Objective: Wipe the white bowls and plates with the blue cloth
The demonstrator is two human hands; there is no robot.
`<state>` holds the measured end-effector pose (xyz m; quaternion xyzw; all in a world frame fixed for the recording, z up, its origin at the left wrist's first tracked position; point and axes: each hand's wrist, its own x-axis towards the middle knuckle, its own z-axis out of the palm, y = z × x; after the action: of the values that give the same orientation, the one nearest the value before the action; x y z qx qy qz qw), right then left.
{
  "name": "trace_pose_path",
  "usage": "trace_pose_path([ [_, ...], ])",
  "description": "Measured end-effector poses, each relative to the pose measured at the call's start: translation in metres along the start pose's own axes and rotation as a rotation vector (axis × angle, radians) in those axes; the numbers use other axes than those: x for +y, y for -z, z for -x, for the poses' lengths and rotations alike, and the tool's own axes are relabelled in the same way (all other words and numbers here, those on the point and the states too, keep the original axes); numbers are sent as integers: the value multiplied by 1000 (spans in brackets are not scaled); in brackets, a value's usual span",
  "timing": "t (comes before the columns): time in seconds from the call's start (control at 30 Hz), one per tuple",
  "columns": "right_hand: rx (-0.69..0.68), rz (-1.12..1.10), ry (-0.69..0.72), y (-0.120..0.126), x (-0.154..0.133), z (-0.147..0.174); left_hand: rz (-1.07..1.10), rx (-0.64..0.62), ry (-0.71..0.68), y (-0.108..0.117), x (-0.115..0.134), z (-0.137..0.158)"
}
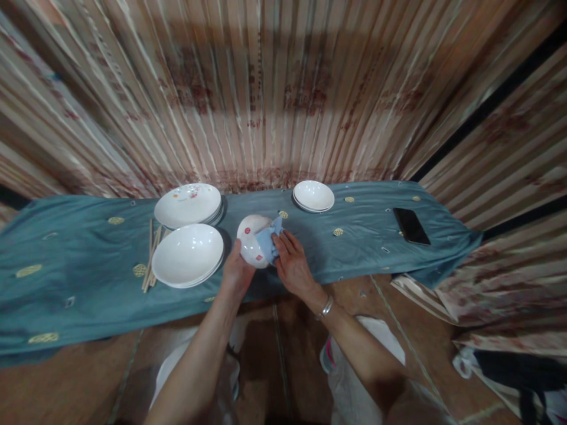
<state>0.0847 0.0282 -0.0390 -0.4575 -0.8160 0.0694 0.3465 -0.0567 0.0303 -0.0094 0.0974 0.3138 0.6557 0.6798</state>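
Observation:
A small white bowl point(251, 243) with red marks on its outside is held up above the table's front part. My left hand point(237, 267) grips its left lower rim. With my right hand point(293, 260) I press a light blue cloth point(267, 242) against the bowl's right side, fingers closed over the cloth. Left of the bowl lies a stack of deep white bowls point(188, 254), and behind that a stack of white plates point(188, 203) with a flower pattern. Two or more small white dishes point(313, 195) are stacked behind and to the right.
Several wooden chopsticks point(153, 257) lie left of the deep bowls, partly under them. A black phone point(411, 226) rests toward the right end of the table with its blue-green cloth point(363, 236). A patterned curtain point(283, 106) hangs close behind the table.

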Motion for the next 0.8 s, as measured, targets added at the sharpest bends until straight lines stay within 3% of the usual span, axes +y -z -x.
trace_pose_path([
  [0.2, 21, 3, -18, 4, -7, 12, -18, 44, -4, -5, 1, 1],
  [0.53, 82, -170, 28, 5, -21, 16, -16, 96, -6, -9, 3, 1],
  [0.8, 68, -97, 49, 1, -16, 11, -61, 83, -45, -2, -1, -5],
])
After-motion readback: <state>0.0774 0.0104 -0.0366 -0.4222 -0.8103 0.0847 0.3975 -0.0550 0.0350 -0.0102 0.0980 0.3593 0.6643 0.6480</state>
